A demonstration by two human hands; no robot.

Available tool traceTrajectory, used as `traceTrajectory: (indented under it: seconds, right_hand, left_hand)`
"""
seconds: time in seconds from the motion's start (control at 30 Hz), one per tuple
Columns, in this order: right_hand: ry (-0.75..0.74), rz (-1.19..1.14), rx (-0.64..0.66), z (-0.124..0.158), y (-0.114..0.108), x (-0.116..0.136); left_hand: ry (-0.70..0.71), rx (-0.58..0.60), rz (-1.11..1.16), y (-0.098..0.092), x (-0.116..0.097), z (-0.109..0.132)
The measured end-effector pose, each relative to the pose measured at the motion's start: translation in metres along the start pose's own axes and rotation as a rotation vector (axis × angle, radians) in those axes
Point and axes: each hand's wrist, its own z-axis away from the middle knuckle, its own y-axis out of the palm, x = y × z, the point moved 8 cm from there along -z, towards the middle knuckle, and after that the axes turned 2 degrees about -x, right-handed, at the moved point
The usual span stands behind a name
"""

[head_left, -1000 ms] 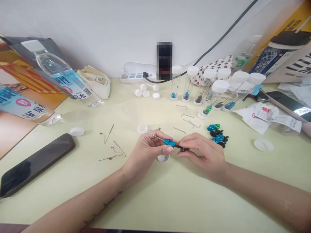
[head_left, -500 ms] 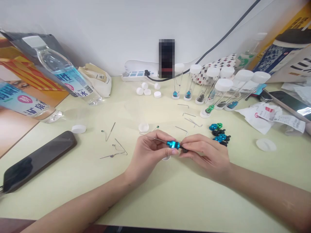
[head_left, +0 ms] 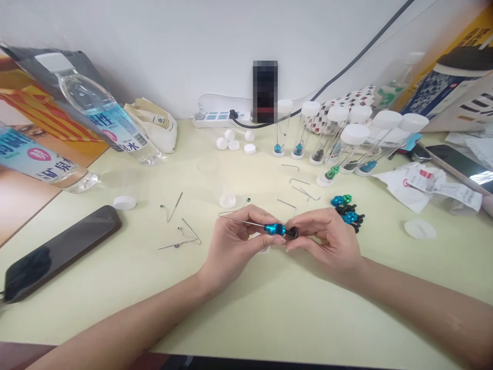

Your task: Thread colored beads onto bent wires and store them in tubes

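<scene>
My left hand [head_left: 239, 241] is closed, pinching a shiny blue metal fitting [head_left: 274, 229] between thumb and fingers. A thin bent wire [head_left: 242, 221] with a small ringed tip runs out of its left end. From the other end sticks a black screw with a round, flat head [head_left: 294, 233]. My right hand [head_left: 327, 241] curls around that head, thumb below and fingers above, with its fingertips at the edge. A white cap [head_left: 264, 250] lies partly hidden beneath my left thumb.
Bent wires [head_left: 179, 234] and hex keys [head_left: 287, 204] lie around my hands. Blue, green and black fittings [head_left: 348, 216] are piled at right. Capped clear tubes [head_left: 333, 172] stand behind, near a power strip [head_left: 215, 118]. A phone [head_left: 61, 252] and bottles [head_left: 103, 113] are at left.
My right fingers have loosened and parted around the black screw head, which now shows between them. The blue fitting has turned slightly in my left hand.
</scene>
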Motion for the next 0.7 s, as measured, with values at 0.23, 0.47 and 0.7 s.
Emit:
traceTrajectory:
  seconds: [0.23,0.47,0.7]
  right_hand:
    - [0.009,-0.03,0.095,0.003,0.007,-0.005]
    - [0.038,-0.066,0.165,0.002,0.01,-0.01]
    - [0.15,-0.278,0.255,0.001,0.02,-0.017]
  left_hand:
    - [0.026,0.04,-0.014,0.002,0.001,-0.001]
    - [0.089,0.042,-0.073,0.001,-0.003,-0.001]
    - [0.192,0.057,-0.134,0.002,-0.008,0.002]
